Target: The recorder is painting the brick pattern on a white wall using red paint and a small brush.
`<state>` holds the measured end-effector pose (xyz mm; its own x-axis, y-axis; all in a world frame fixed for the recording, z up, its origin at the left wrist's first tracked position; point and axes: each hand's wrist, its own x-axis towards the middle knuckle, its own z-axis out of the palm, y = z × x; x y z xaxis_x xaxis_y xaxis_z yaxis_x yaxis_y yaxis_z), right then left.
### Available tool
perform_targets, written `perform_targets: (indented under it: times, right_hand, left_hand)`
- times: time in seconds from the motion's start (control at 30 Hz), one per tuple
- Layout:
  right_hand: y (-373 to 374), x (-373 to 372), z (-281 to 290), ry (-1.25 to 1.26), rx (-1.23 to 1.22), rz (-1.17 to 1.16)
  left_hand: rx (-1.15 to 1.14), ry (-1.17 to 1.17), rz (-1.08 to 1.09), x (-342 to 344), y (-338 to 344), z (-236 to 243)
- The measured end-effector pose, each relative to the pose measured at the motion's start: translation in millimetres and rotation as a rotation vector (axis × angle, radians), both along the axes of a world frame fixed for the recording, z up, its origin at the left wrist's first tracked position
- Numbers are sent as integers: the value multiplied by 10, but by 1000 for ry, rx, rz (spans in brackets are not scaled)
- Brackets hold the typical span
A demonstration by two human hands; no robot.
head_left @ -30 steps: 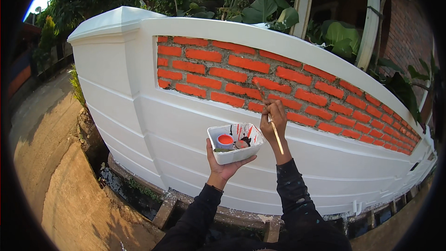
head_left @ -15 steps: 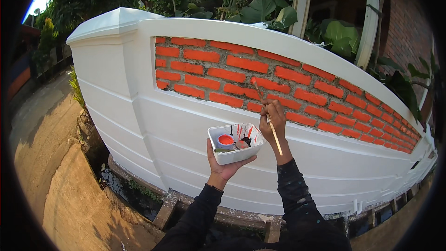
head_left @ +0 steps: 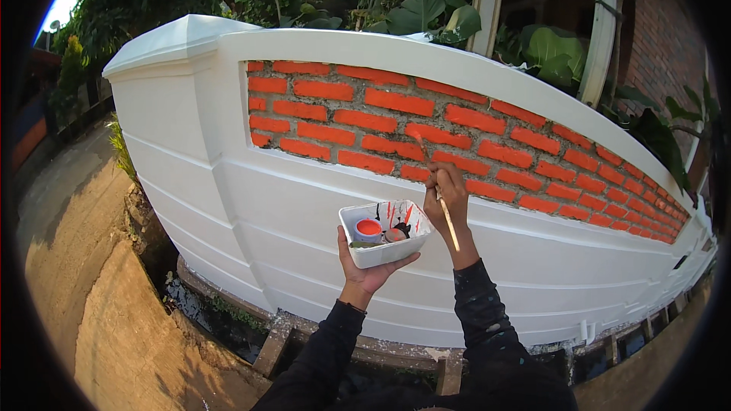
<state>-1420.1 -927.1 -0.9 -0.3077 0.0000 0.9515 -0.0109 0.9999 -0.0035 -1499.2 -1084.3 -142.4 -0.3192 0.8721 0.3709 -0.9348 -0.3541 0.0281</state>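
Bright white wall [head_left: 297, 205] curves across the head view, daylight on it, with a capped corner pillar [head_left: 160, 114] at the left and a long sunken panel of orange-painted bricks [head_left: 476, 118] set in rough grey mortar. Dark trees [head_left: 145, 7] rise behind, and broad green leaves [head_left: 419, 9] hang over the top edge beside pale upright posts [head_left: 487, 4]. Down at the foot of the wall I see a ditch [head_left: 205, 312] holding dark water, and left of it a sunlit dirt path [head_left: 129, 335].

Someone faces the panel, both forearms in black sleeves, the right one flecked with paint. Their left hand [head_left: 364, 275] is turned palm up beneath a white tub [head_left: 391, 251], thumb along its near left side and fingers spread under the base, so the tub is held level in front of the plain wall, below the bricks. Inside sit a small cup of orange paint [head_left: 368, 227] and, to its right, a greyish round piece [head_left: 395, 235]; orange and black smears mark the inner walls.

Their right hand [head_left: 449, 202] has its fingers drawn in narrowly around a slim paintbrush [head_left: 444, 209], tail slanting down, reddish bristles up at the left end of one brick. Whether they touch it, I can't tell.
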Motion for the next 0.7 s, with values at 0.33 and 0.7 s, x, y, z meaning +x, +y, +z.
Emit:
perform_targets:
  times: [0.33, 0.7]
  right_hand:
    - [1, 50, -144, 399, -555, 252]
    - [13, 533, -149, 484, -263, -234]
  left_hand:
    - [4, 12, 24, -19, -139, -39]
    - [36, -58, 8, 13, -295, -185]
